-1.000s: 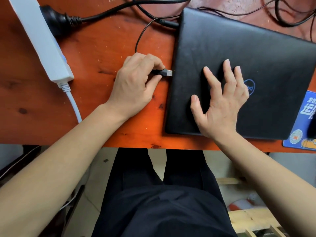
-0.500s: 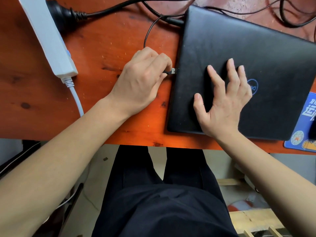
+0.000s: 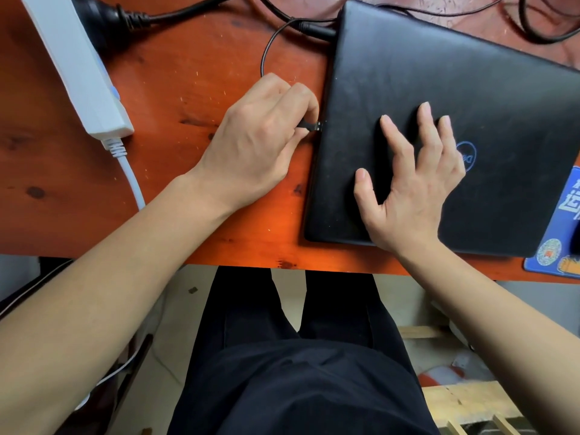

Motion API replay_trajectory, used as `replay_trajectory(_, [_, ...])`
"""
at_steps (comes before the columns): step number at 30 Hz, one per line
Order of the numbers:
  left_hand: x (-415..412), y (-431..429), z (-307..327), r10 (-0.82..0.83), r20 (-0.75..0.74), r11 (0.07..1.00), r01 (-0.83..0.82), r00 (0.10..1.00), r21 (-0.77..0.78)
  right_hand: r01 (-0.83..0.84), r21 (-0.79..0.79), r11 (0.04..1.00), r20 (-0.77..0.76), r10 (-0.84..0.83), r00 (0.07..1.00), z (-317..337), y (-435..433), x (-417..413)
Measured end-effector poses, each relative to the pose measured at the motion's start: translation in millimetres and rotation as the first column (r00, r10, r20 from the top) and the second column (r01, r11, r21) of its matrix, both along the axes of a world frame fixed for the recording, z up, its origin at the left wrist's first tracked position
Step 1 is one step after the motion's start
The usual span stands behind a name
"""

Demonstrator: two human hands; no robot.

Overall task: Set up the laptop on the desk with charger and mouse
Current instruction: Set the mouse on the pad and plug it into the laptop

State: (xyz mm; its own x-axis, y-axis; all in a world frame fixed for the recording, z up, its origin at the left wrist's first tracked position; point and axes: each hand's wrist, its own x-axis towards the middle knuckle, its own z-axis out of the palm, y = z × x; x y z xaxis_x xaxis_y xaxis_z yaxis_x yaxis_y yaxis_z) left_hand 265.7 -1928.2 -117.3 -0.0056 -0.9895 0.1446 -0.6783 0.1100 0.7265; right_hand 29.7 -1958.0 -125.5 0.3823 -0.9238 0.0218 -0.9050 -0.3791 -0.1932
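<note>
A closed black laptop (image 3: 470, 98) lies on the orange-red wooden desk (image 3: 62, 183). My left hand (image 3: 260, 142) pinches a black USB plug (image 3: 310, 125) whose metal tip touches the laptop's left edge. A thin black cable (image 3: 265, 54) loops from the hand toward the back. My right hand (image 3: 411, 180) rests flat on the lid with fingers spread. A black charger plug (image 3: 317, 29) sits in the laptop's left side near the back corner. The mouse is only a dark sliver at the right edge (image 3: 576, 240).
A white power strip (image 3: 78, 64) lies at the far left, with a black mains plug (image 3: 103, 14) in it and a white cord (image 3: 131, 177) running off the front edge. A blue mouse pad (image 3: 558, 233) lies at the right. More black cables (image 3: 539, 29) cross the back right.
My left hand has carried the USB plug rightward until its tip meets the laptop's left edge. My right hand has stayed on the lid.
</note>
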Motion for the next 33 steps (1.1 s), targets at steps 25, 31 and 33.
replay_trajectory(25, [-14, 20, -25, 0.243, -0.048, 0.969, -0.245, 0.969, -0.031, -0.003, -0.016, 1.0, -0.01, 0.003, 1.0, -2, 3, -1])
replay_trajectory(31, [-12, 30, -29, 0.166, -0.096, 0.986, -0.168, 0.981, -0.012, -0.015, -0.026, 1.0, -0.011, 0.015, 1.0, -4, 3, -3])
replay_trajectory(33, [-11, 31, -28, 0.135, -0.081, 0.99, -0.137, 0.988, -0.021, -0.019, -0.029, 0.999, -0.014, 0.019, 1.0, -4, 2, -3])
